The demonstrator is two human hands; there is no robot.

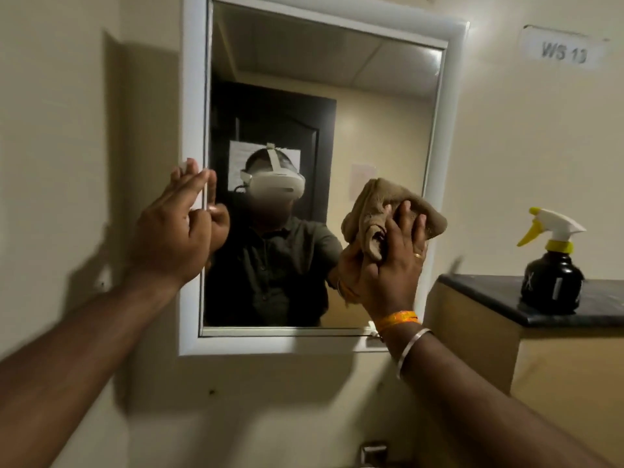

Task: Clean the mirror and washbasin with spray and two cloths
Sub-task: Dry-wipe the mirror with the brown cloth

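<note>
A white-framed mirror [374, 130] hangs on the beige wall in front of me. My right hand [388, 261] grips a crumpled brown cloth [374, 204] and presses it against the lower right part of the glass. My left hand [175, 231] rests with straight fingers against the mirror's left frame edge, at mid height. A black spray bottle [552, 282] with a white and yellow trigger head stands upright on a ledge to the right, apart from both hands. The washbasin and a second cloth are out of view.
A dark stone ledge [489, 288] tops a beige wall block right of the mirror. A label reading "WS 13" [564, 52] is stuck high on the right wall. A metal fitting [373, 452] shows at the bottom edge.
</note>
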